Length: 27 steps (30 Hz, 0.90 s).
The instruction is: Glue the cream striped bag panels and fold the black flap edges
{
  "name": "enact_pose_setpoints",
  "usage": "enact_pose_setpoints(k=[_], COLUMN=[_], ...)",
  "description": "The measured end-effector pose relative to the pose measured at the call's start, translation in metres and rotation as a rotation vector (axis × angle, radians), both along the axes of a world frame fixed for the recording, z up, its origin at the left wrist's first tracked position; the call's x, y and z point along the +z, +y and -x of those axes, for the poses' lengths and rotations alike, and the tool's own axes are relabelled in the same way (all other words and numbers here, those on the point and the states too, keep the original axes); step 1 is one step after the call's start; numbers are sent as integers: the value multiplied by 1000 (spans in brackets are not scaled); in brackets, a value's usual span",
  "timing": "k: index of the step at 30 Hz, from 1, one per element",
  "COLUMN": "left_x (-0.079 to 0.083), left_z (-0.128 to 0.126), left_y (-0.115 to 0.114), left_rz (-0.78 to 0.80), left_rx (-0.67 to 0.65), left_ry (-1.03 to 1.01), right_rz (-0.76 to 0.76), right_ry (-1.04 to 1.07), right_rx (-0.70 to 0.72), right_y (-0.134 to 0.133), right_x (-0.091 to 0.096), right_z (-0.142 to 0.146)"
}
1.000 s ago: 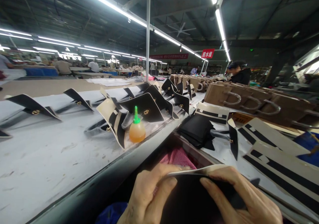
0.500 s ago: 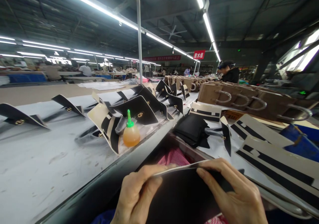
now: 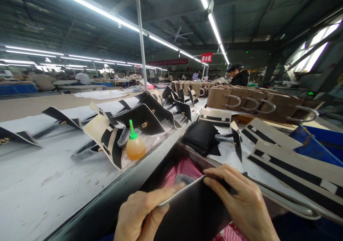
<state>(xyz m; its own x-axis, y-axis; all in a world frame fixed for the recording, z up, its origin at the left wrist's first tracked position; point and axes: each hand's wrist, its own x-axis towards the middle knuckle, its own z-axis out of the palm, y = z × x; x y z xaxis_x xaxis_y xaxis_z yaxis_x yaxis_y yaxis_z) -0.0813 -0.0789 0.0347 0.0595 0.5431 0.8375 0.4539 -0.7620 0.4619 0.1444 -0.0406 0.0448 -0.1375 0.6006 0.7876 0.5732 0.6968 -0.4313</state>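
A black leather-like panel (image 3: 190, 212) with a pale edge is held up low in front of me, its top edge sloping down to the left. My left hand (image 3: 143, 210) pinches that edge at its left end, thumb on the near face and fingers along the far side. At the upper right corner, my right hand (image 3: 238, 194) grips the same panel between thumb and fingers. Pink checked cloth (image 3: 182, 169) shows behind the panel. On the bench to the left stands a glue bottle (image 3: 135, 148) with a green nozzle, beside a folded cream-and-black piece (image 3: 105, 137).
Several black flaps with gold clasps (image 3: 140, 121) stand on the white bench (image 3: 66, 184). Stacked black pieces (image 3: 202, 139) lie beyond my hands. Cream panels with black strips (image 3: 297, 176) lie at right, near a blue bin (image 3: 311, 144). Brown bags (image 3: 241, 100) line the back; a person (image 3: 238, 76) stands behind.
The panel's top edge has tilted, its left end now lower and its right end higher. My right hand has shifted left and slightly up. Background things sit farther left in view.
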Motion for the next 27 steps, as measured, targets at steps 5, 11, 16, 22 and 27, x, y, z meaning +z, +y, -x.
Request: enact_pose_setpoints(k=[5,11,16,22,27], left_x=[10,10,7,6,1], left_z=[6,15,26,25,20], left_y=[0,3,8,10,12], left_rz=[-66,-113,-84,-59,-58], left_rx=[-69,-72,-11,11,-32], left_ry=[133,178,217,90,24], right_rz=[-51,-113,-168,-211,-169], right_ry=[-118,-223,-252,-285,-321], right_rx=[40,31,16,3,0], right_y=[3,3,8,15,16], right_x=[3,15,19,23,28], right_z=[-4,1,9,16,19])
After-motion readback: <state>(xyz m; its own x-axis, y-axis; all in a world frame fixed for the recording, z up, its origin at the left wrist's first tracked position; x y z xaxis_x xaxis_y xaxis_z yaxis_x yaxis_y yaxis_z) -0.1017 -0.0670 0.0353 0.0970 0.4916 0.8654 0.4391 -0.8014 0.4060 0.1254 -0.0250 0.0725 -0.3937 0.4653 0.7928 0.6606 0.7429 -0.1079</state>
